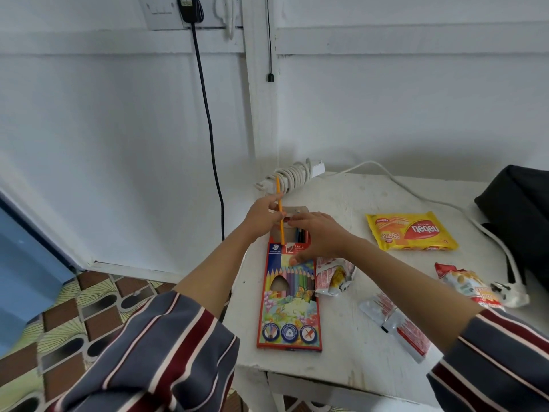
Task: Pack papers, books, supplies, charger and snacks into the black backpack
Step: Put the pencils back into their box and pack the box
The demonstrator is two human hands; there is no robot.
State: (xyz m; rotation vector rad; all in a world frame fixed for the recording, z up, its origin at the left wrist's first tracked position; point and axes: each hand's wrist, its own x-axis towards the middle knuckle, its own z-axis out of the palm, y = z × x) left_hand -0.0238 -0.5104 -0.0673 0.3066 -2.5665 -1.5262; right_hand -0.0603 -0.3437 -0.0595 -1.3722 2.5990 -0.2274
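Observation:
A flat box of coloured pencils (289,304) lies on the white table (350,361) with its top flap open. My left hand (264,214) pinches a yellow pencil (279,212), whose lower end stands in the box mouth. My right hand (319,236) rests on the upper part of the box, thumb on its face. The black backpack (523,215) sits at the table's right edge. A white charger (292,173) wound in its cable lies at the back. A yellow wafer pack (411,231) and two small snack packets (334,276) (466,285) lie to the right.
A clear plastic pen packet (395,328) lies near the front of the table. A white cable (430,200) runs from the back towards the backpack. A black cord (208,120) hangs from a wall plug at the left. Patterned floor lies below left.

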